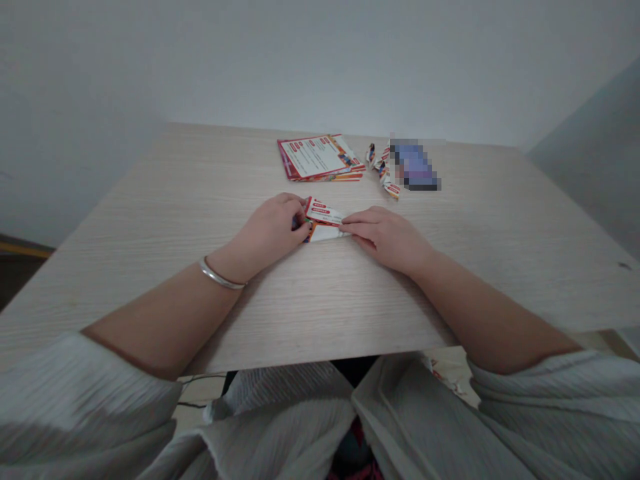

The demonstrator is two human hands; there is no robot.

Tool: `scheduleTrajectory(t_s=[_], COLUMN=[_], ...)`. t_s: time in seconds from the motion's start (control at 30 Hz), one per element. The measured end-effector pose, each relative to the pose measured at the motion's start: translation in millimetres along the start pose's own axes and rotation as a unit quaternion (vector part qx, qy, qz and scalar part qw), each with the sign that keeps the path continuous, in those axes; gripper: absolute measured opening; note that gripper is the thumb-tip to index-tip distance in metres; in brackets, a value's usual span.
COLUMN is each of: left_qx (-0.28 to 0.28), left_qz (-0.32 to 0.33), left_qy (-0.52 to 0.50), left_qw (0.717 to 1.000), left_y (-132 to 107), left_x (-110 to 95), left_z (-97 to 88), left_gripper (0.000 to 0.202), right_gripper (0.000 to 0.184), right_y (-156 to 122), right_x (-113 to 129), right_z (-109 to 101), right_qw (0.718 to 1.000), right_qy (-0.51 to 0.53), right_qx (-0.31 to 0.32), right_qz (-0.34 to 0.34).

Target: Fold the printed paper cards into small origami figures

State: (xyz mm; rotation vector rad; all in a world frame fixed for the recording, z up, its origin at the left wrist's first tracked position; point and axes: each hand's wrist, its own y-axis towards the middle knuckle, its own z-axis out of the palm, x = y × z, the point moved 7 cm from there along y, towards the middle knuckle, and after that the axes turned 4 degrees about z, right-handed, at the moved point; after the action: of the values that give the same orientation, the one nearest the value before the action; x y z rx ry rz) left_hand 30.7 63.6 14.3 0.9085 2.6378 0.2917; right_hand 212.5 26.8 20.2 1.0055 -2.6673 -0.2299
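Note:
A small folded piece of printed paper (324,222), white with red and orange print, lies on the light wooden table (200,200) between my two hands. My left hand (270,230), with a silver bangle on the wrist, has its fingers curled over the paper's left end. My right hand (387,237) presses its fingertips down on the paper's right end, fingers held close together.
A stack of printed leaflets (320,157) lies further back on the table. To its right sit several small folded paper pieces (383,167) and a blurred-out dark object (416,167). A plain wall stands behind the table.

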Motion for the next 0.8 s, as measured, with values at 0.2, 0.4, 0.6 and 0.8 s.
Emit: scheduleTrajectory(t_s=[0.2,0.4,0.6,0.8], left_qx=[-0.009,-0.022,0.047,0.081], left_qz=[-0.027,0.029,0.162,0.165], left_qy=[0.039,0.034,0.012,0.037], left_qw=[0.999,0.999,0.986,0.982], left_y=[-4,-3,-5,-8], left_x=[-8,-19,-38,-43], left_z=[-10.3,-16.2,-3.2,0.7], left_gripper=[0.025,0.030,0.041,0.044], right_gripper=[0.039,0.038,0.037,0.035], right_y=[3,4,4,3], right_x=[-1,-1,-3,0], right_z=[4,5,6,-2], right_qw=[1.000,1.000,1.000,0.999], right_qy=[-0.004,-0.010,-0.008,-0.034], right_qx=[0.010,0.006,-0.003,0.033], right_qz=[-0.002,-0.013,-0.011,0.022])
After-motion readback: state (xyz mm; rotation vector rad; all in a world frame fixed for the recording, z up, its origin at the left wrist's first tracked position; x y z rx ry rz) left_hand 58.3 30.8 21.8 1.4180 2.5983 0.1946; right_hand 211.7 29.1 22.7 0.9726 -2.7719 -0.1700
